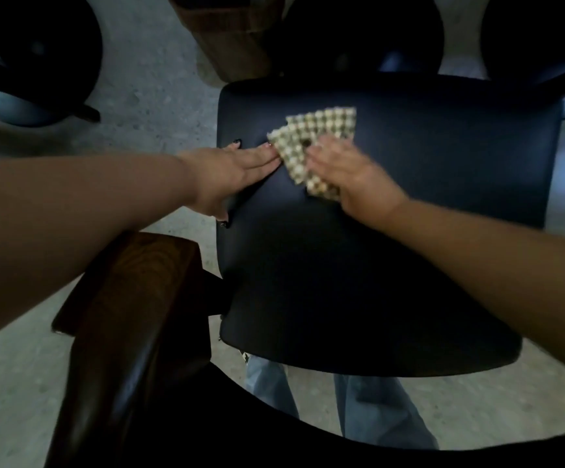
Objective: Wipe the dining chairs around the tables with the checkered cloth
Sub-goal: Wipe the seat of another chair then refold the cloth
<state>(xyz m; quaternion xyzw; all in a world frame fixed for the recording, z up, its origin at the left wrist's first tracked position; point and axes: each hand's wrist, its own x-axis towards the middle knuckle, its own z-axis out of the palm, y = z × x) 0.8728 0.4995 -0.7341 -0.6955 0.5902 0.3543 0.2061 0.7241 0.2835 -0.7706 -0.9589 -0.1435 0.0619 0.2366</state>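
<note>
The right hand (pixel 345 170) lies flat on the cloth (pixel 314 146), palm down, fingers loosely spread and pressing it onto the seat (pixel 392 265); the hand is blurred, so how far the fingertips curl cannot be told. The left hand (pixel 237 170) rests at the seat's 9 o'clock edge, fingers straight and together, pointing toward 3 o'clock, its fingertips just touching the cloth's near corner, thumb hooked down over the seat edge.

The cloth is small, folded into overlapping layers, checkered in pale cream and dark olive squares. It fans out from under the right hand toward 12 o'clock, with a lower corner showing at the hand's 7 o'clock. It sits in the seat's far-left part, toward 11 o'clock from the seat's middle.

The seat is dark navy, smooth and padded, with rounded corners. At its 8 o'clock stands a dark wooden backrest (pixel 122 332), glossy, grain showing. Below the seat's near edge, blue jeans (pixel 369 410) show. Beyond, at 12 and 10 o'clock, more dark chairs (pixel 31 55) and a wooden leg (pixel 237 35) stand on grey speckled floor (pixel 159 106).
</note>
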